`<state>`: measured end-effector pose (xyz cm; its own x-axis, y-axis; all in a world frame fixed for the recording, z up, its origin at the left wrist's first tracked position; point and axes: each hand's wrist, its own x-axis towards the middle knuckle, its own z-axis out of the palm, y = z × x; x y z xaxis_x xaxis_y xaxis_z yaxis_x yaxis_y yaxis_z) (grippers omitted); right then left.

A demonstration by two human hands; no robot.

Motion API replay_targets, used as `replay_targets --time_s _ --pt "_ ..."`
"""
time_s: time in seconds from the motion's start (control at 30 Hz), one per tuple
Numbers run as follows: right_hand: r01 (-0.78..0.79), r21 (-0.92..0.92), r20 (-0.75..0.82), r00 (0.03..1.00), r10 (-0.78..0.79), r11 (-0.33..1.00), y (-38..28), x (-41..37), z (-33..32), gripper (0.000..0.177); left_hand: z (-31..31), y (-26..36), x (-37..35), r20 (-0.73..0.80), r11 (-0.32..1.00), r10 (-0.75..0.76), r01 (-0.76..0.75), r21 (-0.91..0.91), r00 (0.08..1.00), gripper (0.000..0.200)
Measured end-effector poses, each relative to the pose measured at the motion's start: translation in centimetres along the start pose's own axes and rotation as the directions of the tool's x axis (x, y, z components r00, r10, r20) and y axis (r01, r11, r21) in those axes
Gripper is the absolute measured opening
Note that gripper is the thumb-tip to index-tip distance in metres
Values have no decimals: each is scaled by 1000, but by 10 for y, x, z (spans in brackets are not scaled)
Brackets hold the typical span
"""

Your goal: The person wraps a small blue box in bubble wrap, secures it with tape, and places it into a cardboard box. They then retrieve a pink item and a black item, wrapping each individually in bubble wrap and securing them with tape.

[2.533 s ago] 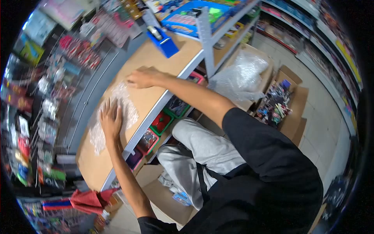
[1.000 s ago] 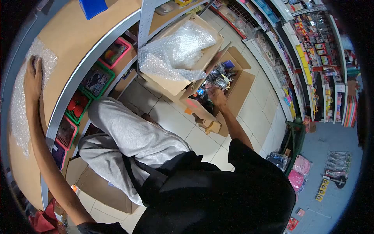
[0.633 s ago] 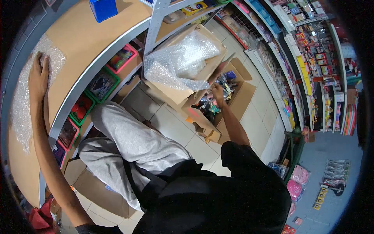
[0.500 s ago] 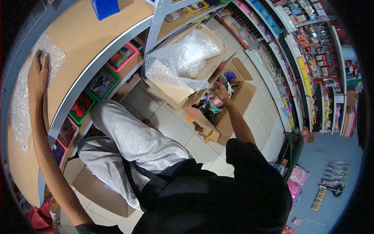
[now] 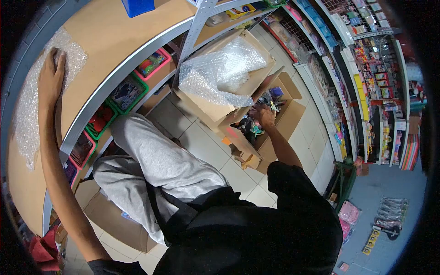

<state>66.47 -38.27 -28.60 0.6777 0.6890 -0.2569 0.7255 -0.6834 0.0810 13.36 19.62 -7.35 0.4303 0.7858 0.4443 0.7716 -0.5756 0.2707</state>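
Observation:
My left hand (image 5: 51, 78) lies flat with its fingers stretched out on a sheet of bubble wrap (image 5: 28, 114), which is spread over the wooden shelf top. Down on the right, my right hand (image 5: 265, 116) reaches into an open cardboard box (image 5: 289, 111) on the floor. Its fingers are bent down among a jumble of small mixed items (image 5: 250, 127), dark, purple, pink and white. What they hold, if anything, is hidden. Beside that box stands a larger carton (image 5: 206, 107) with crumpled bubble wrap (image 5: 238, 59) on top.
Under the shelf top sit small baskets, among them a green basket (image 5: 124, 95) and a pink basket (image 5: 153, 63). A blue container (image 5: 139, 6) stands on the shelf. Another open carton (image 5: 117, 220) is beside my legs. Stocked racks (image 5: 321, 91) line the right side.
The view has shifted slightly. My right hand has moved a little within the box, its fingers now lower among the small items. My left hand stays on the bubble wrap.

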Motion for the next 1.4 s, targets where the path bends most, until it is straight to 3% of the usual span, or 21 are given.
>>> replay_targets --time_s 0.1,0.13,0.23,0.33,0.43,0.47,0.57,0.6,0.7,0.77,0.83,0.9,0.97,1.03,1.17,1.2,1.23,1.27,1.3,1.37,1.4 --pt "34 98 -59 998 -28 995 17 -15 0 47 1 -2 1 -9 1000 13 -13 5 1000 59" --pt "27 209 -36 999 -20 978 24 -20 -6 46 1 -1 1 -13 1000 18 -18 4 1000 60" --pt "-40 313 -193 976 105 949 42 -27 16 43 0 3 1 3 1000 3 -3 -8 1000 60" --pt "54 805 -210 957 199 591 64 -25 48 41 0 4 1 -2 1000 8 -8 2 1000 60" --pt "30 885 -203 924 325 465 64 -31 43 43 0 5 1 -7 1000 3 -3 -8 1000 60" --pt "93 964 -193 889 416 247 40 -37 23 44 -1 5 1 -2 1000 1 -1 -9 1000 60" --pt "25 989 61 822 566 -143 29 -36 1 43 -1 8 0 -1 1000 -3 3 -17 1000 60" --pt "139 955 27 839 544 -263 30 -40 3 37 0 10 0 -9 1000 -6 6 -24 1000 60" --pt "178 847 27 927 375 -500 33 -38 -10 32 5 9 0 -22 997 -57 56 -57 998 61" --pt "248 799 -88 949 302 -547 22 -39 -25 25 -16 50 -9 -184 989 -148 140 -55 972 61" --pt "172 763 -127 985 117 -623 35 -38 -20 21 -30 50 -8 -292 993 -108 90 -74 950 59" --pt "103 783 -57 994 94 -614 11 -48 -57 20 -61 46 -10 -206 996 -87 90 5 975 55" --pt "53 691 -60 998 16 -721 17 -27 -62 22 -79 13 -11 -148 994 -103 105 3 984 52" --pt "-1 687 23 1000 21 -727 9 -21 -80 27 -103 -15 -19 -77 996 -93 91 -23 993 51" --pt "-10 852 33 999 36 -523 -28 -23 -136 20 -116 -58 -64 109 996 -61 52 76 992 51" --pt "-14 894 36 999 40 -449 -40 -25 -147 20 -110 -62 -77 161 996 -51 38 82 986 52" --pt "195 966 -186 980 69 -171 -53 -27 -151 22 -99 -64 -90 78 987 -29 16 157 997 54" --pt "397 910 -404 914 40 116 -66 -31 -154 25 -113 -45 -94 133 986 -84 64 151 987 57" --pt "561 735 -592 805 -42 381 -78 -32 -159 28 -112 -44 -98 150 985 -58 33 168 987 57" --pt "198 973 -188 978 91 -119 -107 -14 -184 44 -114 -27 -106 176 982 -91 59 180 980 60" --pt "152 980 -149 988 30 -127 -124 -10 -195 49 -116 -24 -107 188 983 -97 64 175 977 61"
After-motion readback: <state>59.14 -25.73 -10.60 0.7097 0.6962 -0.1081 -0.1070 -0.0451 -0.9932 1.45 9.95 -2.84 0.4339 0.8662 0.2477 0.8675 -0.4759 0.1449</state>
